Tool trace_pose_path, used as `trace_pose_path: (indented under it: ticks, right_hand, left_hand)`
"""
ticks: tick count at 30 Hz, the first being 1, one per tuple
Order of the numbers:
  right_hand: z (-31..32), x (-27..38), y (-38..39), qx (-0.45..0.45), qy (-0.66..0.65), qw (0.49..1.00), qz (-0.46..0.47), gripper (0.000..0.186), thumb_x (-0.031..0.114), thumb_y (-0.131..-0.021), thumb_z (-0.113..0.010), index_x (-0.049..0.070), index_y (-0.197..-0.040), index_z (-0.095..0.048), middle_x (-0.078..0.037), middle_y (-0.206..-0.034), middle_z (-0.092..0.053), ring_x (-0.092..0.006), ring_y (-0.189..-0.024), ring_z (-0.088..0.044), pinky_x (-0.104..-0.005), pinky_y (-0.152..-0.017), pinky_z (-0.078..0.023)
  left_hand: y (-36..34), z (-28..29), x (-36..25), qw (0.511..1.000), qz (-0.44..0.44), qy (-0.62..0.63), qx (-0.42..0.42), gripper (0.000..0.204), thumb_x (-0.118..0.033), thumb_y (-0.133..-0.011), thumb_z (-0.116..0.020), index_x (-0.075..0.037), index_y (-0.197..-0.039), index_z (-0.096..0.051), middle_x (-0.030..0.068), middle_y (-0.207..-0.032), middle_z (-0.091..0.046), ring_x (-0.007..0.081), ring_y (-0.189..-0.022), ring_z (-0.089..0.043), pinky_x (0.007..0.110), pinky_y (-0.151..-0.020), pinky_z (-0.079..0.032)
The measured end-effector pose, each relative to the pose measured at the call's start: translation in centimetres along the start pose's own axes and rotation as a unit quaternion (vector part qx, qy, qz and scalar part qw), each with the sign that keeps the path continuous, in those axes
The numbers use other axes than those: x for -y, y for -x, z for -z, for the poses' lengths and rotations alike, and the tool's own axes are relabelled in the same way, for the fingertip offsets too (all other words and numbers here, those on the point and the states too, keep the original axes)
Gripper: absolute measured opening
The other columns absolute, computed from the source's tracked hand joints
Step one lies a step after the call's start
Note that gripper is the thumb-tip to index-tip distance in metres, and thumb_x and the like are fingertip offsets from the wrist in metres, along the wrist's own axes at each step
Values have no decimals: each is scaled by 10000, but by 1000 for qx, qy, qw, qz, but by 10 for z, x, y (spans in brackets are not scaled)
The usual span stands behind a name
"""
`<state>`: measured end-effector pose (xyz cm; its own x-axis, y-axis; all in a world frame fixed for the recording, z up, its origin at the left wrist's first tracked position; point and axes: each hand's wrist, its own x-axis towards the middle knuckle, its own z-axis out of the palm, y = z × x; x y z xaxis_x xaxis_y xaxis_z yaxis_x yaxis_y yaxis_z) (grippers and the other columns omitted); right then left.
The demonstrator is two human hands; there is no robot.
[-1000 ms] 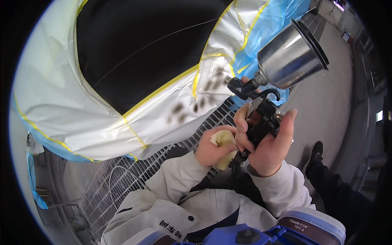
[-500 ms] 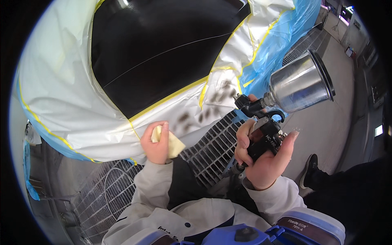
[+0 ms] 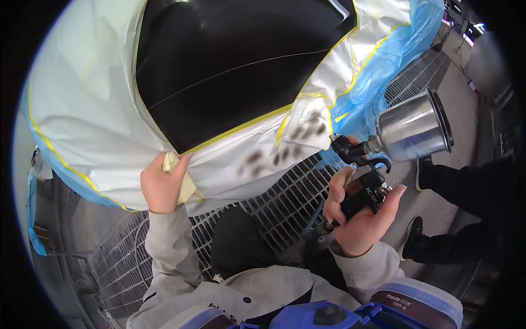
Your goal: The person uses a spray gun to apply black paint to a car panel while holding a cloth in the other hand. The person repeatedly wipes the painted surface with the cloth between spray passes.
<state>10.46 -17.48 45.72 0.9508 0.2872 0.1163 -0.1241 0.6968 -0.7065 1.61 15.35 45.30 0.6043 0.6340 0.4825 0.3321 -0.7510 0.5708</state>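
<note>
My left hand (image 3: 163, 181) grips a pale yellow cloth (image 3: 187, 189) at the lower left corner of a glossy black panel (image 3: 230, 60), which is framed by white masking paper (image 3: 82, 109) and yellow tape (image 3: 235, 130). In my right hand (image 3: 366, 219) is a black spray gun (image 3: 357, 192) with a shiny steel cup (image 3: 408, 131) and black lid, its nozzle pointing left, near dark spray patches (image 3: 279, 153) on the paper. Blue plastic sheeting (image 3: 378, 66) covers the area right of the paper.
Below is a metal floor grating (image 3: 279, 203), with my dark-trousered knee (image 3: 235, 247) over it. At the right, another person's dark legs and shoes (image 3: 455, 236) stand on grey floor. A blue respirator (image 3: 350, 312) shows at the bottom edge; a stand (image 3: 460, 49) is in the far background.
My left hand with the cloth has moved left and up, away from the spray gun to the panel's corner. The gun sits farther right and lower in view. More of the other person's legs show.
</note>
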Motion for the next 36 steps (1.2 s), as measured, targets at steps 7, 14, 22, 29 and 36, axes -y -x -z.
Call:
trace_pose_path:
  ticks: [7, 14, 22, 29, 36]
  right_hand:
    - [6, -6, 0, 22, -13, 1000, 12, 953, 856, -1005, -178, 133, -1583, -405, -137, -820, -568, -115, -417, -343, -256, -427, -346]
    - [7, -6, 5, 3, -18, 1000, -10, 1017, 878, -985, -163, 108, -1618, -364, -130, -776, -565, -119, -400, -338, -268, -417, -361]
    - [8, 2, 3, -20, 71, 997, -14, 1177, 914, -956, -253, -30, -1658, -216, -67, -744, -534, -102, -413, -355, -274, -410, -362]
    - [15, 5, 2, -35, 54, 998, -16, 1097, 890, -979, -225, -14, -1592, -321, -87, -774, -553, -100, -445, -365, -263, -437, -350]
    - [14, 7, 0, -44, 86, 995, -11, 978, 896, -981, -205, 0, -1062, -588, -15, -732, -533, -70, -503, -378, -247, -490, -305]
  left_hand:
    - [-10, -9, 7, 999, 38, -17, -29, 424, -298, -818, -934, 22, -721, -672, 126, -584, -602, 201, -515, -447, 367, -546, -444]
    - [-14, -2, 10, 999, 40, 8, 19, 404, -218, -783, -962, 29, -704, -653, 68, -587, -592, 114, -555, -464, 340, -547, -446]
    - [-16, -5, 11, 1000, 14, -17, 5, 372, -209, -764, -963, 45, -750, -693, 119, -619, -643, 162, -543, -486, 357, -563, -470]
    - [-15, -9, 15, 1000, 25, 12, 9, 350, -144, -780, -959, 42, -725, -667, 40, -610, -608, 91, -595, -460, 324, -559, -447]
    - [-16, -9, 14, 1000, 20, 16, 12, 355, -121, -786, -953, 33, -705, -645, 0, -617, -590, 69, -616, -451, 306, -559, -430]
